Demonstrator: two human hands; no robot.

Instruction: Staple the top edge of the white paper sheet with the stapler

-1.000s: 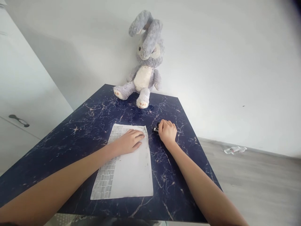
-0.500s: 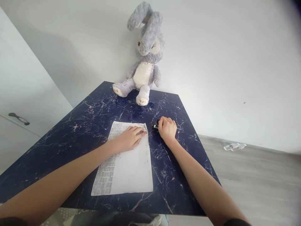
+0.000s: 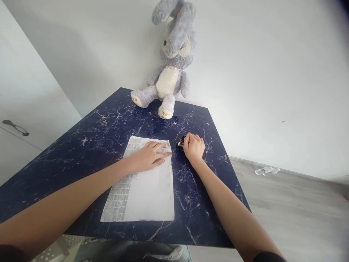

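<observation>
A white sheet of paper (image 3: 151,198) lies on the dark blue, marble-patterned table (image 3: 89,145). Grey patterned print runs down its left side and across its top. My left hand (image 3: 148,156) rests flat on the upper part of the sheet, fingers spread, one fingertip reaching the right edge. To the right of the paper, my right hand (image 3: 194,146) is closed around a small black object (image 3: 180,144) with a light spot at its end. Most of that object is hidden under the fingers, so its kind is unclear.
A grey plush rabbit (image 3: 168,82) sits at the table's far end against the white wall (image 3: 261,65). A white cabinet with a dark handle (image 3: 15,128) stands at left. Clear plastic packaging (image 3: 267,170) lies on the grey floor at right.
My left hand has shifted slightly on the paper, its fingers now more spread. My right hand keeps its hold on the black object. The camera view has tilted a little.
</observation>
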